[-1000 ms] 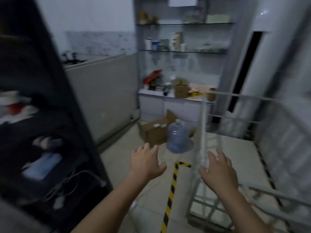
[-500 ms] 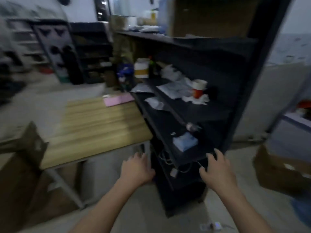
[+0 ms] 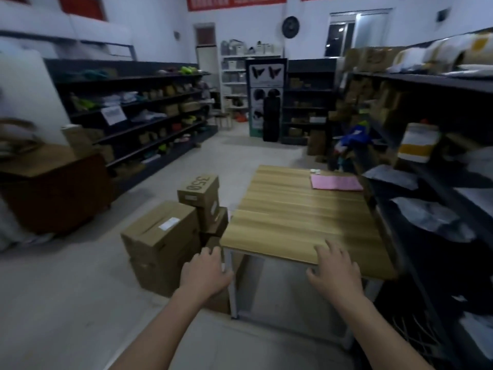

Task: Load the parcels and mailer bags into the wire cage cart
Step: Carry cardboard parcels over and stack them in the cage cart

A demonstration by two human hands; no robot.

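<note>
Both arms out in front, palms down, holding nothing. Left hand (image 3: 204, 273) is in front of the near left corner of the wooden tabletop (image 3: 293, 217), fingers (image 3: 210, 252) loosely spread and slightly curled. Right hand (image 3: 334, 273) is over the tabletop's near edge, its fingers also spread; cannot tell if it touches the wood. Tabletop carries a pink sheet (image 3: 336, 182) at the far right corner, plus a small white item behind it, too blurred to name. Parcels are on the floor just left of the tabletop: large cardboard box (image 3: 162, 231) stacked on another, and beside it a shoe box (image 3: 198, 189) marked 350 on top of more boxes. Grey mailer bags (image 3: 424, 217) lie on the dark shelf unit (image 3: 426, 84) along the right, near the right hand but not touched. A white tub with a yellow band (image 3: 418, 142) sits higher on that shelf unit. More dark shelving (image 3: 149, 108) with goods lines the left wall, well apart.
</note>
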